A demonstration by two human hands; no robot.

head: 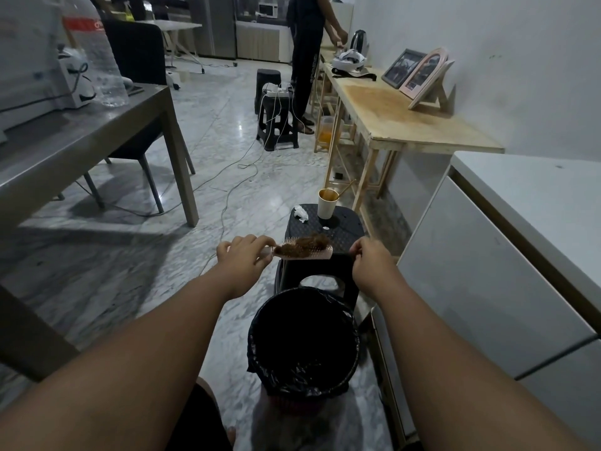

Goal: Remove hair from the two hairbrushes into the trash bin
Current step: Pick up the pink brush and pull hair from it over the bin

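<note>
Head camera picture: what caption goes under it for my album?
Left hand holds a hairy pink hairbrush above the black trash bin.

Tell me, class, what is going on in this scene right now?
A person sits facing a black stool with a bag-lined trash bin in front of it. The left hand holds a pink hairbrush by its handle, above the stool's near edge. A clump of brown hair sits in the bristles. The right hand, fingers curled, is beside the brush tip. A paper cup stands on the stool.
</note>
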